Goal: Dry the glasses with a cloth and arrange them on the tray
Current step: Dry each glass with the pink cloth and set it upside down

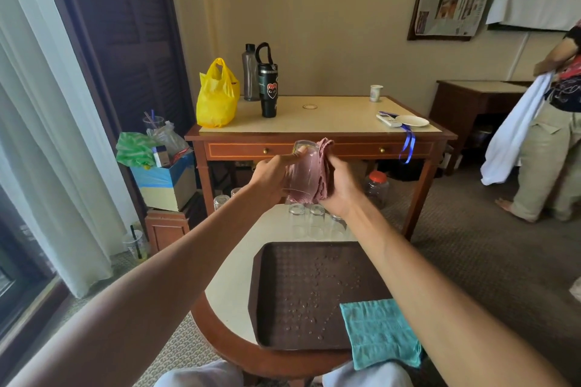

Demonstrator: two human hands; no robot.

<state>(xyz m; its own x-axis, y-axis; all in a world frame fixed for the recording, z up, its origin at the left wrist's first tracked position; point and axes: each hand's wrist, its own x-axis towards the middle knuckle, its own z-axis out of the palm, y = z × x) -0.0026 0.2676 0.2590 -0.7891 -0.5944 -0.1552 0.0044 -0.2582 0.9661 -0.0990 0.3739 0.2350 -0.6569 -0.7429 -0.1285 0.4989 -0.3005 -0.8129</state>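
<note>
Aloft, left hand (273, 171) holding glass (300, 166), right hand (338, 184) gripping pink cloth (317, 176).

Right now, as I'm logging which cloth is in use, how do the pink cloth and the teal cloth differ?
The pink cloth is gripped in the right hand; the teal cloth lies untouched. The pink cloth is bunched against the glass held by the left hand; the teal cloth is spread flat over the near right corner of the tray. Both are small textured cloths.
</note>
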